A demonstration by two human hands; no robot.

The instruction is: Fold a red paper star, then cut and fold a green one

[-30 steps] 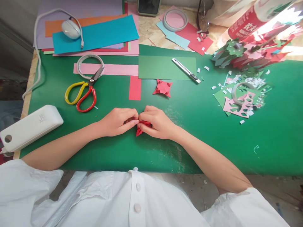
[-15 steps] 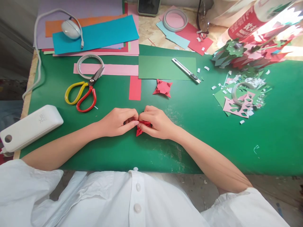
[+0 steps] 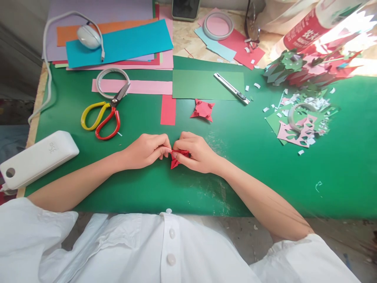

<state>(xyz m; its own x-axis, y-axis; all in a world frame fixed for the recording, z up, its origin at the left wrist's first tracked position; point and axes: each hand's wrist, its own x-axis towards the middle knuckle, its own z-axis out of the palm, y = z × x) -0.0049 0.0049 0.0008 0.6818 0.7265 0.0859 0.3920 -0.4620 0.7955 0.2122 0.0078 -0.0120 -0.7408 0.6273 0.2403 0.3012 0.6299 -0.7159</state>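
We read this as a paper-craft work desk. A green cutting mat (image 3: pixel 88 129) covers a chipboard table top (image 3: pixel 188 37). On it: stacked coloured paper sheets (image 3: pixel 118 43), yellow-and-red-handled scissors (image 3: pixel 101 118), a slim metal utility knife (image 3: pixel 231 88), clear tape rolls (image 3: pixel 218 24), and a heap of cut paper scraps (image 3: pixel 300 118).

folded paper (image 3: pixel 176 162): red | mat (image 3: pixel 241 169): green | scissors (image 3: pixel 101 116): yellow and red handles | shirt (image 3: pixel 141 251): white
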